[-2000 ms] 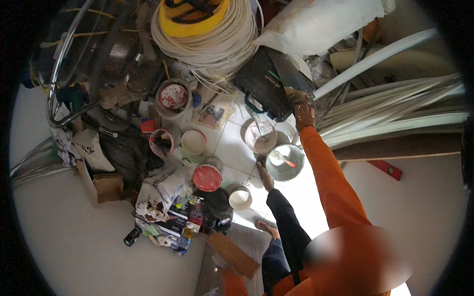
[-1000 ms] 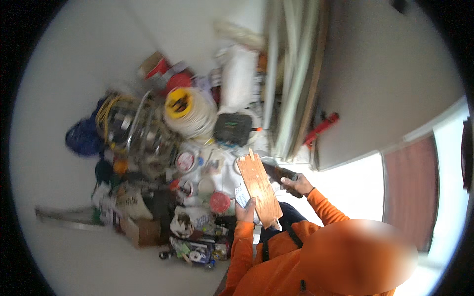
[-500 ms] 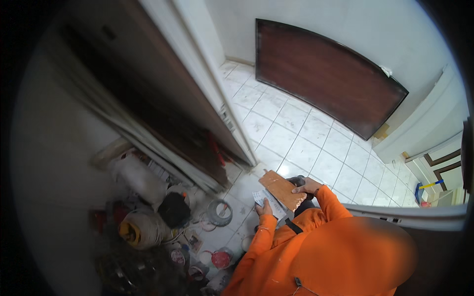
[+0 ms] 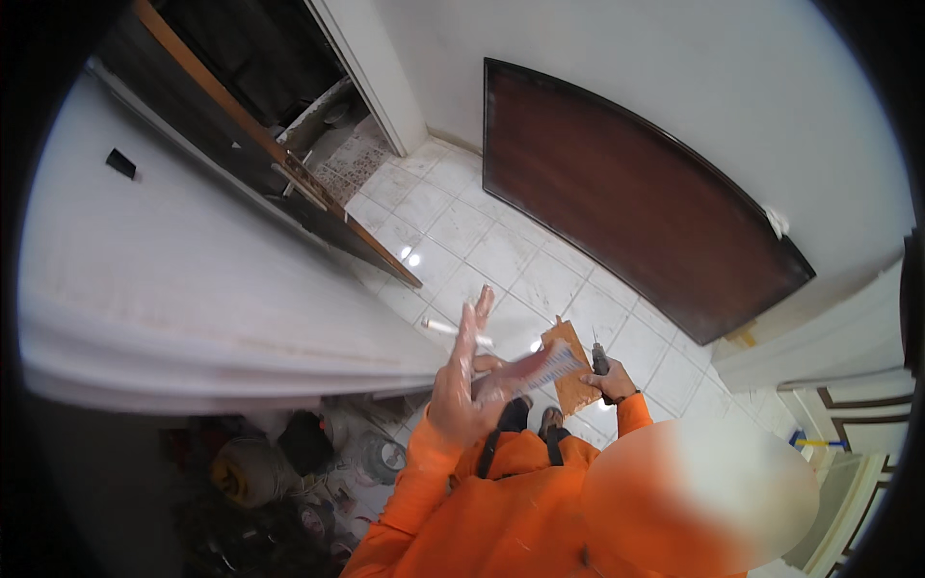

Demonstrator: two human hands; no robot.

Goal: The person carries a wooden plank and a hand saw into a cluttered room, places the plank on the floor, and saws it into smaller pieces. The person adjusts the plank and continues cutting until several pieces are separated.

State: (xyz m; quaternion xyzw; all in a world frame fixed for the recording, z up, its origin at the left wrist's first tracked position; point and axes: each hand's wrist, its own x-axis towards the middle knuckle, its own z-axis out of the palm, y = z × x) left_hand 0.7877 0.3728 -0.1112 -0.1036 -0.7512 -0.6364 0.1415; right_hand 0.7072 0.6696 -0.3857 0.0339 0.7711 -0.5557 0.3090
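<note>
My left hand (image 4: 461, 390), raised and smeared by motion, has its upper fingers stretched out. A flat printed sheet or packet (image 4: 544, 371), white and reddish, sits between its thumb side and lower fingers. Behind those fingers shows a short white rod (image 4: 443, 328), perhaps a handle; whether the hand touches it I cannot tell. My right hand (image 4: 615, 380) is closed at the edge of an orange-brown wooden board (image 4: 575, 393) with a rough lower end. The same hand also grips a dark hand tool (image 4: 600, 360) with a thin pointed tip, of a kind I cannot make out.
A large dark red-brown panel (image 4: 626, 193) leans on the far wall above white floor tiles (image 4: 462, 231). At left stands a pale door or panel (image 4: 241, 308), with an open brown-edged door (image 4: 318, 197) beyond. Buckets (image 4: 381, 458) and clutter lie below left.
My left hand has risen forward and left with the printed sheet. The view has shifted, showing the brown-edged door and pale panel. The tool's thin tip now shows beside the board.
</note>
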